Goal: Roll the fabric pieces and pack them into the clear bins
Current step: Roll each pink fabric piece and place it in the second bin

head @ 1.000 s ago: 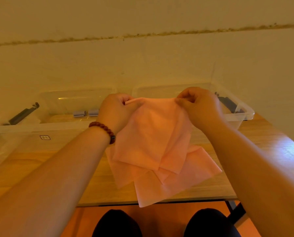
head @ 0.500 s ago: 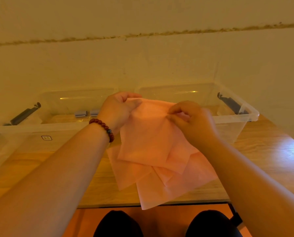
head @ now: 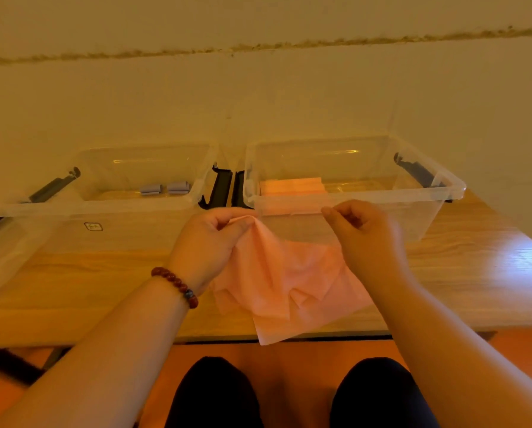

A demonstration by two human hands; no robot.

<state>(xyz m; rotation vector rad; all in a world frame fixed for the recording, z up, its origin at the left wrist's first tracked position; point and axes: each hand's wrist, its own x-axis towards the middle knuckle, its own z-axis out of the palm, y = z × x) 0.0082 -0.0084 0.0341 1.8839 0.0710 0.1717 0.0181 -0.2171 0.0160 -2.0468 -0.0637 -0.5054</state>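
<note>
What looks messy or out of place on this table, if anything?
Only the loose pink fabric pieces: they lie crumpled and overlapping on the table, one corner hanging over its near edge. The left hand pinches the top piece. The packed pink pieces in the right bin lie neatly.

Left hand (head: 210,242), beaded bracelet (head: 175,286) at the wrist, grips a bunched corner of the pink fabric (head: 283,285), which lies loose on the tabletop (head: 73,288), one corner overhanging the near edge. Right hand (head: 362,234) has curled fingers above the fabric; contact undetermined. Left clear bin (head: 135,208) holds two grey rolls (head: 165,188); right clear bin (head: 366,196) holds pink rolls (head: 292,185).
</note>
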